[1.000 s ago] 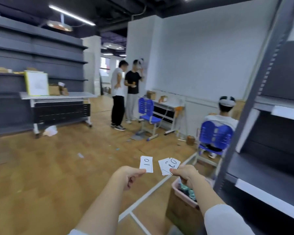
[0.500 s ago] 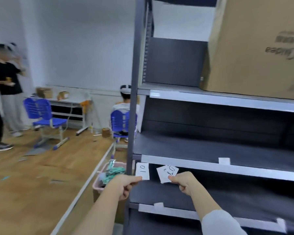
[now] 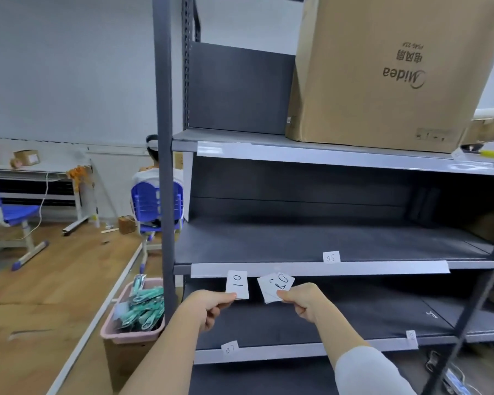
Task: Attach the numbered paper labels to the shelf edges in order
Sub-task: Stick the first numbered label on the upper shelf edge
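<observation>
My left hand (image 3: pixel 210 307) pinches a single white paper label (image 3: pixel 236 283) marked 01, held just below the pale front edge (image 3: pixel 354 268) of the middle shelf. My right hand (image 3: pixel 304 302) pinches a small fanned stack of white labels (image 3: pixel 275 284); the top one shows a handwritten number. A label reading 05 (image 3: pixel 331 257) is stuck on that middle shelf edge. Another label (image 3: pixel 230 348) sits on the lower shelf edge (image 3: pixel 297 352), and a small one (image 3: pixel 411 336) is further right.
A grey metal upright (image 3: pixel 164 166) frames the shelf's left side. A big cardboard box (image 3: pixel 388 72) stands on the upper shelf. A pink bin (image 3: pixel 126 333) of teal packets sits on a carton by the upright. A person sits on a blue chair (image 3: pixel 154 203) behind.
The view swung right from the open room onto the shelving and moved closer. Both hands kept pinching their labels and now hold them just under the middle shelf edge.
</observation>
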The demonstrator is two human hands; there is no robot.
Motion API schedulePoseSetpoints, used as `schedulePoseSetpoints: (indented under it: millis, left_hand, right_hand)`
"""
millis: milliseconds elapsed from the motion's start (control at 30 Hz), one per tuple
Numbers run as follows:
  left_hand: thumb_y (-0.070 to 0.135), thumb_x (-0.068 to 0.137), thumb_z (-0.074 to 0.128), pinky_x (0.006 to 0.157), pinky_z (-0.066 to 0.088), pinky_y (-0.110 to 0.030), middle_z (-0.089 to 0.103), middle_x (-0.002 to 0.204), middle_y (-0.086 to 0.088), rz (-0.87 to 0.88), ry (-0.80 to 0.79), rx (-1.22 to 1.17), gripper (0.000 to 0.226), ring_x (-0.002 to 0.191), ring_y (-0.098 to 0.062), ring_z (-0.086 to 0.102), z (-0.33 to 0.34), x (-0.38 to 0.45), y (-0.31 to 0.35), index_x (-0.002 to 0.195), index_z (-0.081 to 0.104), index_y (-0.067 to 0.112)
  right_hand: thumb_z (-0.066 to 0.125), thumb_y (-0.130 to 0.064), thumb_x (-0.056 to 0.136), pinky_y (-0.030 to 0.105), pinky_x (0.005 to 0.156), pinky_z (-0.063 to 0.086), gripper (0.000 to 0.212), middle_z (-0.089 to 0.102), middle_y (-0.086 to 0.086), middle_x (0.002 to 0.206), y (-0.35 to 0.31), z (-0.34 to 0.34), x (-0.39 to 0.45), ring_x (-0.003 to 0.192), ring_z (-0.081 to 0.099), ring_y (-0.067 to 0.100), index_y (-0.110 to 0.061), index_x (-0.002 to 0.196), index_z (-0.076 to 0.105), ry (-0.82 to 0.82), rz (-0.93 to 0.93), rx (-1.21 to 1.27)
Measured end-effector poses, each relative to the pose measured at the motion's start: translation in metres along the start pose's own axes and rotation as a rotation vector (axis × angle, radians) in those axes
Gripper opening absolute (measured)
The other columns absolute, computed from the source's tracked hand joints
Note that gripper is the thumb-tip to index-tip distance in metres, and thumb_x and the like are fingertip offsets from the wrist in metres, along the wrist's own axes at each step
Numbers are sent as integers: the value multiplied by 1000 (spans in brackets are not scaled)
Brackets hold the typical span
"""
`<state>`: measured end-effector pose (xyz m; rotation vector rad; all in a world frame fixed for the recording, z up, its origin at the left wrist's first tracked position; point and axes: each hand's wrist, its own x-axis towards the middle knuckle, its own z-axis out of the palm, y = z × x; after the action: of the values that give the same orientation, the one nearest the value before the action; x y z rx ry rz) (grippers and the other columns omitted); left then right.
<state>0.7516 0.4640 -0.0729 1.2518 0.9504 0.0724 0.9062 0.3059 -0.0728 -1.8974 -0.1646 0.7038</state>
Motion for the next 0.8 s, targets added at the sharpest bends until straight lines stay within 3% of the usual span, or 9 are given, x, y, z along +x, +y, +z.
schedulePoseSetpoints:
  millis: [133,300,500,667,800]
  left_hand:
    - [16,81,71,31,12,-10,66,48,5,13,-18,-20,14,26,-2,23,23,34,26,70,62,14]
    - [15,80,72,30,13,-10,66,49,6,27,20,-53,11,23,-2,24,58,80,62,73,62,14]
    - [16,77,74,32,14,-12,66,60,5,2,62,-31,15,25,-3,24,84,130,93,68,62,12]
    - [13,80,72,28,15,-11,64,46,4,-3,24,-36,16,23,-2,22,89,181,117,69,60,9]
    - [10,82,69,27,16,-11,63,42,2,-33,13,12,17,21,-2,21,89,221,133,70,59,7]
  right_hand:
    - [68,-8,79,13,33,11,46,34,-6,34,-16,-16,43,32,13,8,-17,53,31,-17,-36,-24]
    - [71,-12,77,12,31,14,38,42,4,64,-45,-44,112,25,14,7,-15,57,40,-42,-62,-51]
    - [71,-17,78,10,35,12,44,34,1,54,-66,-61,180,23,11,8,-17,53,35,-80,-66,-144]
    - [72,-13,77,12,29,14,25,49,9,71,-70,-59,226,22,13,6,-10,68,49,-100,-52,-110]
    - [71,-8,79,14,25,14,36,40,-2,40,-75,-56,249,19,15,4,-9,55,43,-61,-19,-83]
